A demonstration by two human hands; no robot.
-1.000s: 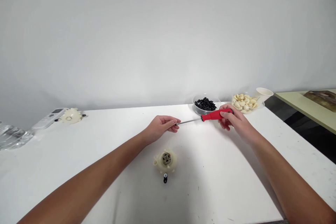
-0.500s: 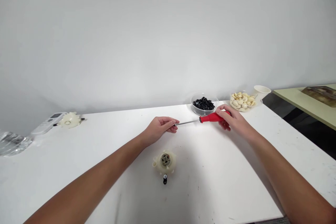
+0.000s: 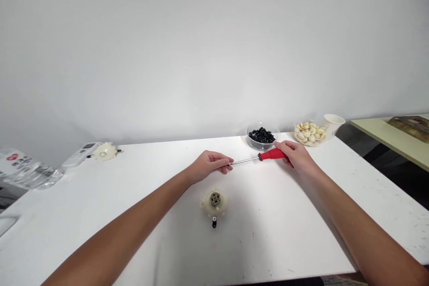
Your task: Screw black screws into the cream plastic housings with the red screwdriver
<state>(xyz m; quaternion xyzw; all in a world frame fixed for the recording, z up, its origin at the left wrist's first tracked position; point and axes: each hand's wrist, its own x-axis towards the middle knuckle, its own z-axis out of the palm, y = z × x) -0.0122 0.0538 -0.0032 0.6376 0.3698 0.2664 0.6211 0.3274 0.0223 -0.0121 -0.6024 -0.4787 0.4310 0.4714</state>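
Note:
My right hand (image 3: 295,155) is wrapped round the red handle of a screwdriver (image 3: 270,155), whose metal shaft points left. At the shaft's tip, my left hand (image 3: 214,164) pinches with thumb and fingers; a tiny dark piece shows there, too small to name. Below my left hand, a cream plastic housing (image 3: 221,209) with a round motor (image 3: 215,199) in its top lies on the white table (image 3: 288,232). A small black part (image 3: 214,222) sticks out at its near side.
A bowl of black pieces (image 3: 262,136), a bowl of cream pieces (image 3: 310,133) and a white cup (image 3: 334,120) stand at the back right. At the left lie a second cream housing (image 3: 105,152), a white remote (image 3: 79,155) and a clear bottle (image 3: 36,176).
The view has shifted a little left, showing more of the bottle. Both hands keep their hold, with the screwdriver still level between them and its tip at my left fingers.

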